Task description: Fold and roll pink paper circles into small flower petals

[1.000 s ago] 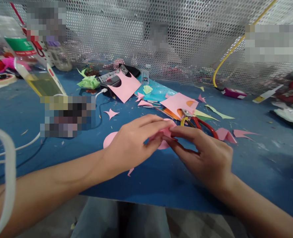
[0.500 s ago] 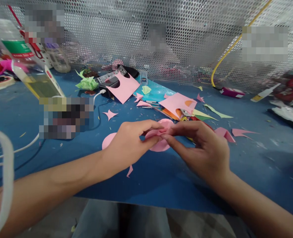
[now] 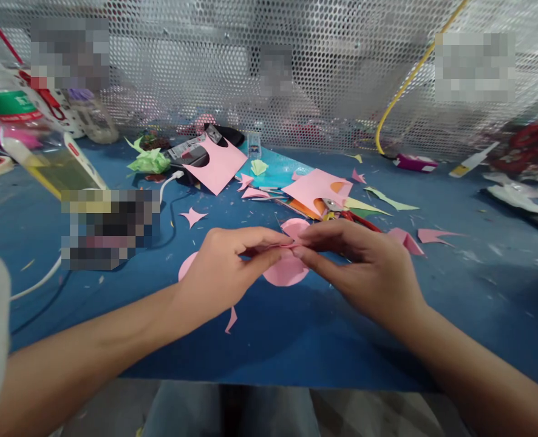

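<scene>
Head view. A thin pink paper piece [image 3: 289,246] is held near the centre of the frame, where it is seen almost edge-on and is largely covered by fingers. One side of it is pinched between the thumb and fingers of the left hand [image 3: 223,267]; the other side is gripped in the same manner by the right hand [image 3: 369,261], so that the two sets of fingertips are brought close together. Whether the piece is folded cannot be told. Just below the fingertips, a rounded pink paper [image 3: 287,273] is seen, partly hidden by them. A pink disc [image 3: 186,266] is partly covered by the left hand at centre left, and a narrow pink sliver [image 3: 231,320] is seen below that hand. All are set against a blue table [image 3: 296,346]. Above the hands, two cut-out pink sheets are shown, one at upper centre [image 3: 217,167] and one right of centre [image 3: 314,185]. A red-handled tool [image 3: 360,220] is partly overlapped by the right hand. A four-pointed pink scrap [image 3: 193,216] is found left of centre, and crumpled green paper [image 3: 149,161] is placed farther toward the upper left. The background is formed by a perforated metal panel [image 3: 182,67].
</scene>
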### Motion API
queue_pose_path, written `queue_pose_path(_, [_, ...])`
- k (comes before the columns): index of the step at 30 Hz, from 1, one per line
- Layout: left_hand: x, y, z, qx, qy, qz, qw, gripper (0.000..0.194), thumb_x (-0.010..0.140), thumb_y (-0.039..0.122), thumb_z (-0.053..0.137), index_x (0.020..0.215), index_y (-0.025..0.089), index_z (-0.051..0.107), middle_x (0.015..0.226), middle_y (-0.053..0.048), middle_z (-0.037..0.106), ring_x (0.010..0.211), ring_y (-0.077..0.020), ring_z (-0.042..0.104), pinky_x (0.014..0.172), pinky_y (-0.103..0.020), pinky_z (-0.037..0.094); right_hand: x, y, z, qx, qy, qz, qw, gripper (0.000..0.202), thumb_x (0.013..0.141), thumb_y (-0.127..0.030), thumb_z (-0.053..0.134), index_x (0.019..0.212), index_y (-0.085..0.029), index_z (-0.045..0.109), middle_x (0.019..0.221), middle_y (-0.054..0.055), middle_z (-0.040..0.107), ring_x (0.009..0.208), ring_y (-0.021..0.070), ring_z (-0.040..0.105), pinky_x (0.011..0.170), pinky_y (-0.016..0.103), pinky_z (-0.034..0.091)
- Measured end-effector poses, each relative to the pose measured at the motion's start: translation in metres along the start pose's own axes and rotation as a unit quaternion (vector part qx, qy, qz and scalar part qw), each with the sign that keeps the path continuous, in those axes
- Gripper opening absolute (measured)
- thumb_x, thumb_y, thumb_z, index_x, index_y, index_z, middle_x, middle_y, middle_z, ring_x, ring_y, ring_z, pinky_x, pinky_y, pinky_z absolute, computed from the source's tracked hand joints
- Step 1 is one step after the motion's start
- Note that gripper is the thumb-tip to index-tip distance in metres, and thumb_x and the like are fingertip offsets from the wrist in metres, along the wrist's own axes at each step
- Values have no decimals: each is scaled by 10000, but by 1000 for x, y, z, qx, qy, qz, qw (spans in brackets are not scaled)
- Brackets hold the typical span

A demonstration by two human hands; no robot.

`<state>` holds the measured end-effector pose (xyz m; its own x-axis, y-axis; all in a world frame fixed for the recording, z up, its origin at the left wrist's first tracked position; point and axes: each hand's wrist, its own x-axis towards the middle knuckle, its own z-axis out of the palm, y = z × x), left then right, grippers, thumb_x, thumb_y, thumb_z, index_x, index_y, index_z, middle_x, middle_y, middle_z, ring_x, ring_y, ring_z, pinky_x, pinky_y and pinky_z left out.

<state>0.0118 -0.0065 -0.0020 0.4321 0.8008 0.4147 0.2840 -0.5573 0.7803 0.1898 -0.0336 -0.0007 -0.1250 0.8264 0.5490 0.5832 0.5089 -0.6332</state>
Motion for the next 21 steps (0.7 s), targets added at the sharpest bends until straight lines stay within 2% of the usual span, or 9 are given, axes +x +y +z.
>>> queue_pose_path(4, [0,0,1,4,26,8,1000,118,784,265,600,833,228,701,822,32,721,706,-104,664,643,-153,537,-1,0,-1,41,-24,43,998,218,726,-237,658,932,-185,610,878,31,699,728,143,670,692,262,573])
queue_pose_path(8, [0,2,1,15,46,7,999,110,776,263,609,817,224,704,817,30,724,714,-108,669,654,-156,543,-2,-1,0,54,-27,62,996,217,725,-228,653,933,-186,611,824,30,703,698,149,672,663,273,578])
queue_pose_path(17, [0,3,1,27,22,4,999,86,770,234,608,825,220,673,775,28,717,652,-113,663,585,-182,537,-2,1,1,12,1,15,1000,162,734,-199,638,893,-206,607,780,0,696,673,134,664,648,257,570])
queue_pose_path(21, [-1,1,0,74,-25,7,997,90,779,224,590,859,212,629,773,31,711,696,-120,670,603,-173,509,-1,0,0,-44,-19,-40,998,186,738,-175,616,917,-224,599,775,-10,683,681,135,651,666,273,550])
